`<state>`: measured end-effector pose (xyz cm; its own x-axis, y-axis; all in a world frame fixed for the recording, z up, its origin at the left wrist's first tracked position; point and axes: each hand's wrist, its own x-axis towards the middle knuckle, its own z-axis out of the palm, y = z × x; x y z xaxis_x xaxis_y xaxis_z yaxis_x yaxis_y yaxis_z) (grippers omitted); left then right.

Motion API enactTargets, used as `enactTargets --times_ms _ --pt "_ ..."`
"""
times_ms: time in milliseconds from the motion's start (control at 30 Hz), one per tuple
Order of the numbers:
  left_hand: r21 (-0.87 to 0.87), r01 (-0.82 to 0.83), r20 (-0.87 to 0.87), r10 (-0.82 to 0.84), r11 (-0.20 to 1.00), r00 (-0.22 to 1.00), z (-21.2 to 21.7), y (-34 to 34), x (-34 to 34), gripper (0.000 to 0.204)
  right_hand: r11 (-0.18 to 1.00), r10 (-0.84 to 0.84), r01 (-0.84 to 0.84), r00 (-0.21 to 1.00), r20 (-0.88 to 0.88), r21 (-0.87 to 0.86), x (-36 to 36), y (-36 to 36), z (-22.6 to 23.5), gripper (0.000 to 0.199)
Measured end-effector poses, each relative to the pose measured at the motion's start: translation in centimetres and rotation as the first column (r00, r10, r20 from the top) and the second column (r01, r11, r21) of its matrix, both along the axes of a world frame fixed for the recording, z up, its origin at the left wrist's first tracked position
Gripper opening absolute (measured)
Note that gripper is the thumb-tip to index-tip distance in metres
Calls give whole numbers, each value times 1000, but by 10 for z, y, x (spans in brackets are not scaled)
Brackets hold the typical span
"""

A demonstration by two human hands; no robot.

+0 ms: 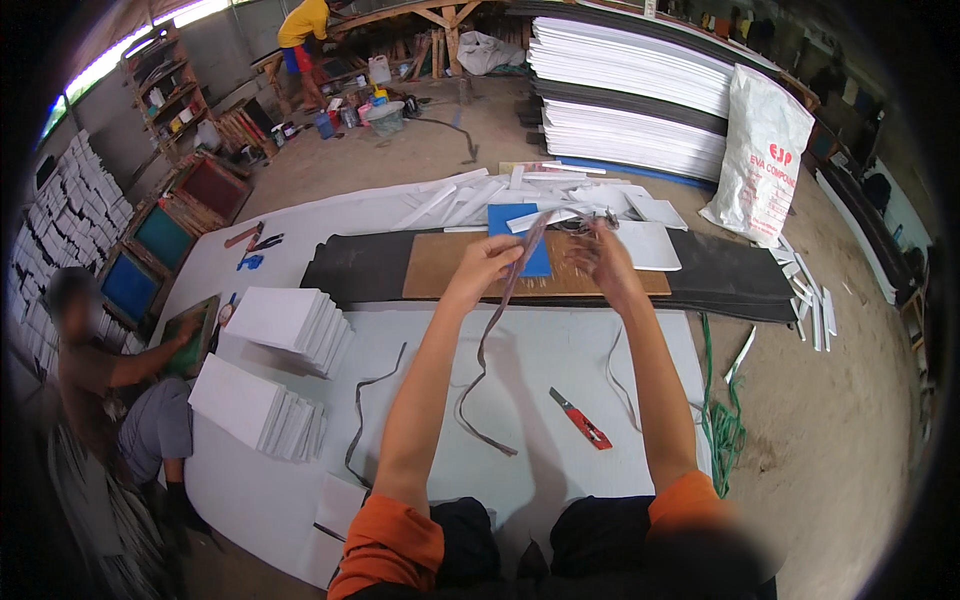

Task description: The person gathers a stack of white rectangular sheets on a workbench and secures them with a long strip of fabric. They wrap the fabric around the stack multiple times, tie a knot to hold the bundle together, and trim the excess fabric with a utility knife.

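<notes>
My left hand (488,264) is closed in a pinch on a thin, dark, crinkled strip (484,350). One length of it hangs down and trails over the white sheet, while the upper part loops across toward my right hand (604,262). That hand is raised and smeared by motion, so whether its fingers grip the strip cannot be made out. Below both hands lie a brown board (430,268) and a blue piece (512,216) on long black sheets (350,262). A red utility knife (582,420) rests on the white sheet between my forearms.
Stacks of white blocks (240,395) stand at the left, beside a seated co-worker (90,350) holding a framed screen. White offcuts (460,200) are heaped beyond the boards. Tall sheet stacks (630,70) and a white sack (765,150) stand far right; green cord (722,430) lies nearer.
</notes>
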<state>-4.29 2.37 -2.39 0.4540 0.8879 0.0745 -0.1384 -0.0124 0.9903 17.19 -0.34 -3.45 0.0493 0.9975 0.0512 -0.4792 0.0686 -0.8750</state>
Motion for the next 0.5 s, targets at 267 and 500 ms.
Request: enactTargets --times_ms 267,500 --pt "334 -268 64 262 904 963 7 -3 34 21 979 -122 93 981 152 183 -41 -9 26 71" --pt "414 -249 -74 304 876 950 11 -5 34 19 900 -381 214 808 450 379 -47 -13 35 65"
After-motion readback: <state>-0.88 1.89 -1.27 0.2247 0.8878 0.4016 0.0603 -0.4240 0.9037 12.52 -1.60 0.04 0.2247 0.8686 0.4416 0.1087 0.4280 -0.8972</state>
